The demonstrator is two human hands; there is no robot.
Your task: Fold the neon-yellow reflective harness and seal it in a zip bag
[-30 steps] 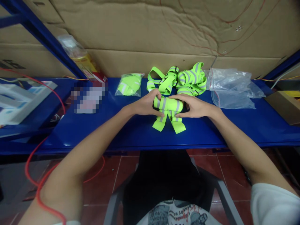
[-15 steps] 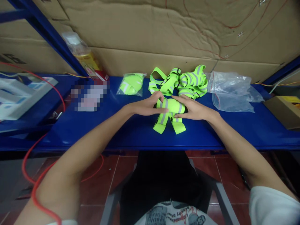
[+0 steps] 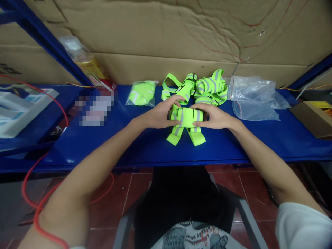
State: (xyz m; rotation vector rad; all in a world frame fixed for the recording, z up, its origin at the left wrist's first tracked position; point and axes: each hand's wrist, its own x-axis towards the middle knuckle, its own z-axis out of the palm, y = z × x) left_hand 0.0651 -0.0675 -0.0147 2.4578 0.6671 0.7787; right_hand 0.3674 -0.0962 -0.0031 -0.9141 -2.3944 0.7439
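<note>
Your left hand (image 3: 160,114) and right hand (image 3: 217,116) are grasping the strap roll (image 3: 187,117); its near ends (image 3: 197,138) are splaying loose, so a slackening grip could be letting it unwind.

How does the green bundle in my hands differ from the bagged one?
Two strap ends stick out from the held bundle; none show on the bagged bundle. Your left hand and right hand grip the held bundle; the bagged bundle lies untouched. Both are bright green with pale stripes.
</note>
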